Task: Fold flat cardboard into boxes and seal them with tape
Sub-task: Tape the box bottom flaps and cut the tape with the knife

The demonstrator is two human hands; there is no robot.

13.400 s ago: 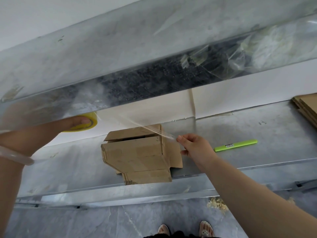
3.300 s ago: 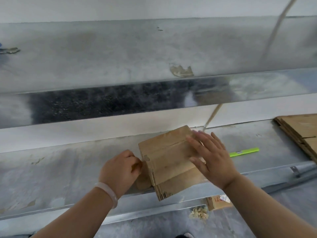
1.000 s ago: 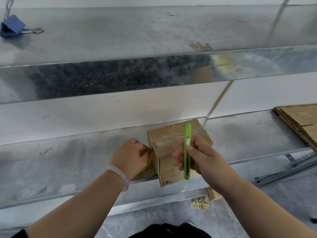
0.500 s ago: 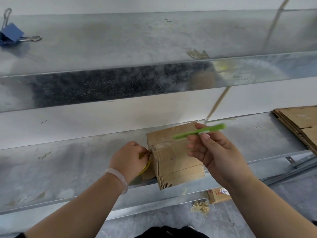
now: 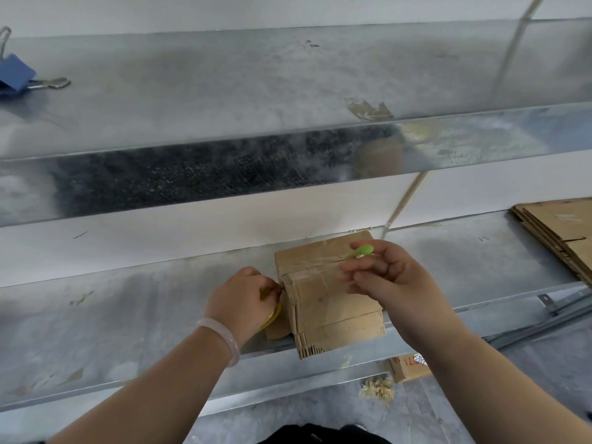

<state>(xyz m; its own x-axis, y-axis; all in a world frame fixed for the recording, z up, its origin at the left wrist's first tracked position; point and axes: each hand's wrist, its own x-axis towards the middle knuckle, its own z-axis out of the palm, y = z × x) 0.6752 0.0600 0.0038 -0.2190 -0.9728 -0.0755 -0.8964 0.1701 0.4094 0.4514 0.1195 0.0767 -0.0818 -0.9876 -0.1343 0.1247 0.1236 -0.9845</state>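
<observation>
My right hand (image 5: 394, 283) pinches a green cutter (image 5: 361, 251) between thumb and fingertips, just above the top of the box (image 5: 326, 299). My left hand (image 5: 242, 296) is curled round a yellow tape roll (image 5: 272, 314), held against the box's left side. The box is folded up and sits at the front edge of the metal shelf (image 5: 128, 315), with clear tape glinting across its top seam. I judge this to be the cutting step. Next, the blade must meet the taut strip near the roll, clear of my left fingers. Further out, flat cardboard (image 5: 563, 225) is stacked at the shelf's right end. A blue clip (image 5: 14, 75) lies on the upper shelf (image 5: 224, 91), and shavings (image 5: 378, 387) litter the floor (image 5: 563, 350).
</observation>
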